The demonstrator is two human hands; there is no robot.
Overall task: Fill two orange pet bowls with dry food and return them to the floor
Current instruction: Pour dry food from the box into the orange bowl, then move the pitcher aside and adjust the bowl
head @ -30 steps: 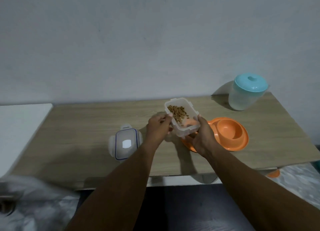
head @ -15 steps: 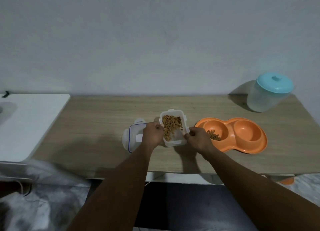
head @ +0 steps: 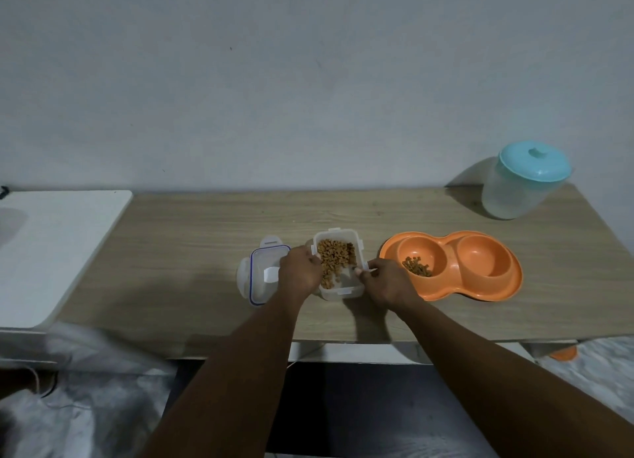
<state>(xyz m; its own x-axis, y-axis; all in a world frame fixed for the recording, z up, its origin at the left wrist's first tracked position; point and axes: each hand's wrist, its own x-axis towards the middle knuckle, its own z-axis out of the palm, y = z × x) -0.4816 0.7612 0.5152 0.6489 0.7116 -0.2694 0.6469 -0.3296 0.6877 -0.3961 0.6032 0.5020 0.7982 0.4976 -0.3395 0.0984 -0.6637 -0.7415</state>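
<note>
Two hands hold a clear tub (head: 340, 291) of dry food (head: 334, 257) on the desk (head: 192, 252): the left hand (head: 302, 269) has its grip curled round the tub's left rim, the right hand (head: 387, 281) pinches the right rim with its fingertips. Just right of it sits the orange double bowl (head: 480, 288), some food in its left hollow; the tub's lid (head: 260, 281) lies just left of the tub, a teal-lidded jar (head: 521, 190) far right.

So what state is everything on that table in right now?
Food container: open, upright on table, partly full of kibble.
Left grip: holds its left wall.
Right grip: pinches its right rim.
Lid: off, lying beside it.
Orange double bowl: left well holds a little kibble, right well empty.
Teal-lidded jar: closed.
</note>
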